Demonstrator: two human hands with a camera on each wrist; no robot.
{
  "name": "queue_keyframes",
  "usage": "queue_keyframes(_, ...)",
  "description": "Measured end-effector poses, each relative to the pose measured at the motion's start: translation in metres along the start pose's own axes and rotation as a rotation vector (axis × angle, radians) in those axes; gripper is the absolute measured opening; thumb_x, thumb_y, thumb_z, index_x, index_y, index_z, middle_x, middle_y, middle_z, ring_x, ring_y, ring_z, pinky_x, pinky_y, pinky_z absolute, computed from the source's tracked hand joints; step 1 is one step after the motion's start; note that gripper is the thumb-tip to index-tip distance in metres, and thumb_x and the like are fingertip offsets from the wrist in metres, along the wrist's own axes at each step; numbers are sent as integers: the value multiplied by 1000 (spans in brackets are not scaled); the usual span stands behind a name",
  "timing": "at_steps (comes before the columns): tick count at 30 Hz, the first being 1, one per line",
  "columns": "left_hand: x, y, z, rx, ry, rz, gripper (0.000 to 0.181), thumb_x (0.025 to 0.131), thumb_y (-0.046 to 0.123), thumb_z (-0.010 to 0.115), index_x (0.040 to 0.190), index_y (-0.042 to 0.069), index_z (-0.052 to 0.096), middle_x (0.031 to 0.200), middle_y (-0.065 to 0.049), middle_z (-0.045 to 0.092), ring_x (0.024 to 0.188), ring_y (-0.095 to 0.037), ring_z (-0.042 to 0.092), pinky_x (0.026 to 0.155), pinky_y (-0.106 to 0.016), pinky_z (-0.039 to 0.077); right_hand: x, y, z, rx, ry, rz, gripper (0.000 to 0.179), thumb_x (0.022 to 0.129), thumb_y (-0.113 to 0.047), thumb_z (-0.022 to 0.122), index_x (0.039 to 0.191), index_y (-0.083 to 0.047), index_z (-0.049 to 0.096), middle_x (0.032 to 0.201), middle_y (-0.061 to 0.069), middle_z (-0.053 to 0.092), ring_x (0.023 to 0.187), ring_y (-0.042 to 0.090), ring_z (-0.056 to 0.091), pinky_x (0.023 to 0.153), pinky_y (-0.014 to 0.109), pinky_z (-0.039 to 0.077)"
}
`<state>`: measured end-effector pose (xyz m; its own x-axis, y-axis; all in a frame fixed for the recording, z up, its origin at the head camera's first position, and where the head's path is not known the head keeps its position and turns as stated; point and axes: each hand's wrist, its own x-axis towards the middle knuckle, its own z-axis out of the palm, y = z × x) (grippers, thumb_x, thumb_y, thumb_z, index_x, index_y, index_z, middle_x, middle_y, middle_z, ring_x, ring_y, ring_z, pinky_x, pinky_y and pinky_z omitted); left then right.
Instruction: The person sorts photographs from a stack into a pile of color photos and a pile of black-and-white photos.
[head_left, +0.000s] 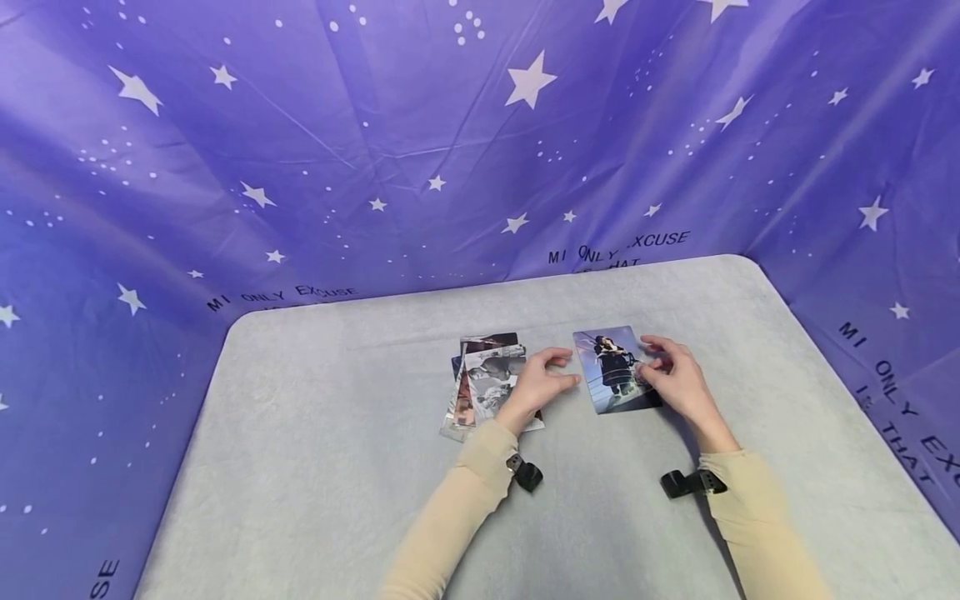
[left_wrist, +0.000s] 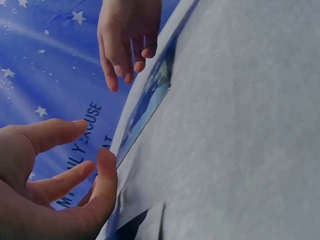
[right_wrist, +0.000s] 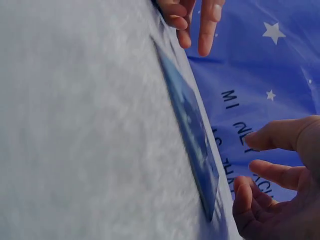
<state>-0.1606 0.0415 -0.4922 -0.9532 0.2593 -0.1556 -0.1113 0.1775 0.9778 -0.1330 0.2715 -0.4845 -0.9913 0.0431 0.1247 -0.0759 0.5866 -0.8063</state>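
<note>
A glossy picture card [head_left: 611, 367] lies on the grey table, showing figures in dark clothes against a blue-violet sky. My right hand [head_left: 675, 379] hovers at its right edge with loosely bent fingers, overlapping the card in the head view. From the right wrist, a gap shows between that hand [right_wrist: 280, 182] and the card [right_wrist: 187, 120]. To the card's left is my left hand [head_left: 542, 382], thumb and fingers spread apart and holding nothing. Beneath and beside it sits an untidy stack of several picture cards, topped by a black-and-white photo [head_left: 489, 385], partly hidden by the hand.
The grey cloth-like tabletop [head_left: 315, 467] has rounded far corners. A purple-blue curtain [head_left: 420, 108] with white stars and black lettering hangs behind it and along both sides. Black wrist devices [head_left: 528, 475] are strapped over the beige sleeves [head_left: 450, 517].
</note>
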Motion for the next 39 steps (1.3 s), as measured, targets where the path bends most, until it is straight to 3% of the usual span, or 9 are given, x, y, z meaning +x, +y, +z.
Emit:
queue_keyframes(3,-4,1,-7,-14,10,11,45,76,-3,74,120,-3,64,108,-16,63,78,-18,67,67,-23,53,-1,-5,4,63,-10,-11,47,83,2,65,128,9,52,113,30,55,75,2,53,66,13,43)
queue_keyframes(8,-13,5,-18,-4,29,34,42,76,-3,74,116,-4,65,108,-19,62,77,-19,67,65,-23,52,-2,-13,14,125,-41,-26,46,85,3,64,128,10,51,111,30,54,72,3,54,57,15,46)
queue_keyframes(16,-25,4,-36,4,41,72,38,76,-2,74,113,-5,64,107,-23,62,82,-25,67,67,-22,50,-6,-35,33,167,-110,-81,44,85,10,62,128,13,50,107,31,56,73,8,55,59,15,43)
queue_keyframes(24,-38,-2,-51,-13,42,76,36,79,-4,70,113,-8,62,104,-25,61,73,-9,60,65,-18,47,-15,-76,37,175,-161,-129,43,83,15,58,125,17,49,105,34,56,72,17,57,61,18,45)
queue_keyframes(32,-50,-5,-68,7,84,73,36,79,-4,70,113,-10,61,106,-28,61,78,-17,64,64,-19,47,-6,-41,70,204,-178,-147,47,81,11,60,128,8,55,105,21,63,82,18,58,66,17,46)
queue_keyframes(39,-54,-9,-81,-21,123,58,36,78,-6,71,113,-11,61,106,-28,62,78,-17,64,63,-19,48,-8,-52,86,186,-236,-137,46,81,9,59,127,7,56,104,18,65,77,13,56,65,19,47)
